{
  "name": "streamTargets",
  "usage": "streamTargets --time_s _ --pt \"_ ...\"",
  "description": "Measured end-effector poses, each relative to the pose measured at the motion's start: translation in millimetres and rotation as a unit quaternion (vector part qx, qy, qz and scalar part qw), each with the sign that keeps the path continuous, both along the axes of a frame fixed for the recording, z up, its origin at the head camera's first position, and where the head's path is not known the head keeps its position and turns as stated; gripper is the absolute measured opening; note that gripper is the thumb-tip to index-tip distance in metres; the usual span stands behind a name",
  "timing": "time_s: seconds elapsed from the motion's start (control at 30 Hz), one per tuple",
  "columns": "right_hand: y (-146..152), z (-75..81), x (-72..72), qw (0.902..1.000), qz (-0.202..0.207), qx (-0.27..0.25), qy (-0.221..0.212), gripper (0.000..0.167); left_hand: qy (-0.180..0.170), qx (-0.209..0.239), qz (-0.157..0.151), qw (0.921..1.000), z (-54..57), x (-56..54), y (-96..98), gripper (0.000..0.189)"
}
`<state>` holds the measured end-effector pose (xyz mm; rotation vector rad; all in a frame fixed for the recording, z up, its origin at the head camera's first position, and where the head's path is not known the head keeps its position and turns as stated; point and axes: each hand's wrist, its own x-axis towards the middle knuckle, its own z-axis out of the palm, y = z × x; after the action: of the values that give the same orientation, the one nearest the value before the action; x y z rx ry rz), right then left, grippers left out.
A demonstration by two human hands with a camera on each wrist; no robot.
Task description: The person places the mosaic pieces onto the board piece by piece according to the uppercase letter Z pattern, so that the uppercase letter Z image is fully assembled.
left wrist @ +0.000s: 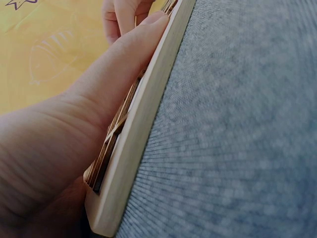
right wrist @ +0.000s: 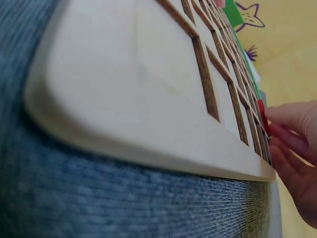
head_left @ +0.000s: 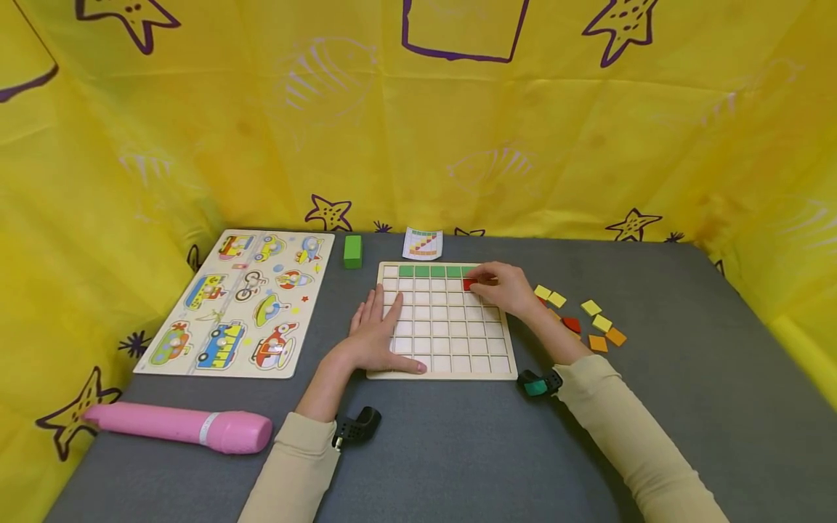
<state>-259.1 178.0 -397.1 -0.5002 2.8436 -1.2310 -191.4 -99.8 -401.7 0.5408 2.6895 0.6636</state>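
filling the back, a yellow cloth rises behind the dark grey table, where we see a picture puzzle off to the left and the gridded wooden board straight ahead. across the board's left edge lies the left hand, fingers spread and thumb along the near edge, to steady it, we judge. the right hand bends in over the far right corner. just beyond the board we have a small pattern card; right of the right hand, loose tiles are scattered. green tiles run along the farthest row. smallest, and what counts most, is the red tile, pinched between the right thumb and fingertips in the second row, just nearer to us than the last green square in sight. it looks square, so we find no long axis; the right hand has it, the left is well apart. whether it sits flat, we cannot tell.
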Motion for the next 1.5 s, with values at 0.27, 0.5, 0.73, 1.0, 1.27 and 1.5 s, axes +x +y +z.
streamTargets --time_s 0.27,0.5,0.73,1.0,1.27,1.5 --pt "-2.5 -1.5 -2.0 0.9999 -0.014 -0.004 0.009 0.020 0.004 -0.005 0.000 1.0000 -0.8 -1.0 0.2 0.131" --pt "-3.0 -4.5 -3.8 0.9997 -0.021 -0.014 -0.005 0.021 0.001 -0.009 0.002 1.0000 -0.8 -0.4 0.1 0.131" --pt "2.7 -5.4 -0.8 0.9983 -0.043 -0.037 -0.014 0.022 0.001 -0.008 0.002 1.0000 -0.5 -0.1 0.2 0.131" --pt "31.7 0.4 6.2 0.9967 -0.077 0.005 0.025 0.017 0.006 -0.006 0.001 1.0000 -1.0 -0.1 0.0 0.130" --pt "87.5 7.8 20.5 0.9922 -0.089 0.085 0.019 0.018 0.008 -0.008 -0.001 0.9999 -1.8 -0.5 0.2 0.131" --pt "109.3 12.0 28.0 0.9880 -0.096 0.116 -0.035 0.027 0.002 -0.006 0.000 1.0000 -1.1 -0.4 -0.5 0.131"
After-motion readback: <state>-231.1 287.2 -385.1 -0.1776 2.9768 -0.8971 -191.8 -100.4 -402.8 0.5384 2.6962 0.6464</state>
